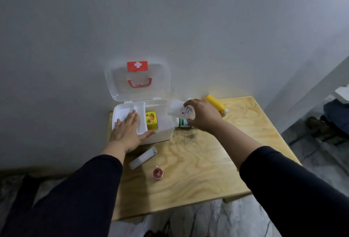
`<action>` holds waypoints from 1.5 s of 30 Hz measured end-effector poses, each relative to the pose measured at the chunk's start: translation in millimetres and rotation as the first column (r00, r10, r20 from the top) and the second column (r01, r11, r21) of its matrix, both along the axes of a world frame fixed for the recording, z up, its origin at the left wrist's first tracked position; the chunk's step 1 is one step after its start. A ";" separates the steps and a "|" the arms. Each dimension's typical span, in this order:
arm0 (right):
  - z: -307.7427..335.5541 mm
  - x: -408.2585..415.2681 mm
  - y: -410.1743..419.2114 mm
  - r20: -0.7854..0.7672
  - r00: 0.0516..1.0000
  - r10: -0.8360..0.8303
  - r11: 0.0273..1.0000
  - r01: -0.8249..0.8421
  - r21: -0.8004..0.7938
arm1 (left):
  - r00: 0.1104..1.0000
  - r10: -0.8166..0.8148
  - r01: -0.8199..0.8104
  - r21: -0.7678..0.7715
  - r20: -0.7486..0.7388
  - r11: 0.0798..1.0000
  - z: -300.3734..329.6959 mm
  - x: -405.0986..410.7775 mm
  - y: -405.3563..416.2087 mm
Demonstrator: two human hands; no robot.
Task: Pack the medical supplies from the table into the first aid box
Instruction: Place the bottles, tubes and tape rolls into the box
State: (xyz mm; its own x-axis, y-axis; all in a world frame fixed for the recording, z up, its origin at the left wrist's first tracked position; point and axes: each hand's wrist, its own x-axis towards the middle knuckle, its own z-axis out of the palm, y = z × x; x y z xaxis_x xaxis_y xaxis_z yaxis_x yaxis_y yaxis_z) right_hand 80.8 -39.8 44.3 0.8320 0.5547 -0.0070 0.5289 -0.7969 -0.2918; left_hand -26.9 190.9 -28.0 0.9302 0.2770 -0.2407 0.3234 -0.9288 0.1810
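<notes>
Head view: my left grip (128,130) lies flat, fingers spread, on the open box (162,132) at the desk's (217,161) far left corner. My right grip (203,114) is clamped on a clear packet (178,111) over the box's right edge.
</notes>
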 end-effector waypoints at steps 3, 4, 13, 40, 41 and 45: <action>3.8 7.9 30.3 0.018 0.995 0.096 0.988 -0.093 -0.122 | 1.000 -0.003 0.003 0.017 -0.020 1.000 1.7 1.6 -1.8; 3.6 9.9 38.8 0.018 0.993 0.118 0.982 -0.114 -0.151 | 1.000 -0.003 0.004 0.023 -0.026 1.000 1.9 2.0 -2.0; -14.9 15.8 94.2 0.011 0.969 0.247 0.929 -0.234 -0.286 | 1.000 0.005 -0.005 -0.009 -0.024 1.000 3.0 0.1 -1.6; -40.0 17.3 116.6 -0.212 0.974 0.074 0.983 -0.035 0.182 | 0.997 -0.050 0.053 0.057 -0.061 0.997 0.7 1.5 0.9; -35.0 19.8 110.6 -0.194 0.979 0.067 0.978 -0.027 0.206 | 0.996 -0.051 0.054 0.057 -0.068 0.997 0.8 1.2 1.0; -24.5 32.2 78.1 -0.144 0.990 -0.004 0.963 0.042 0.265 | 0.998 -0.041 0.043 0.041 -0.052 0.998 2.0 0.2 0.1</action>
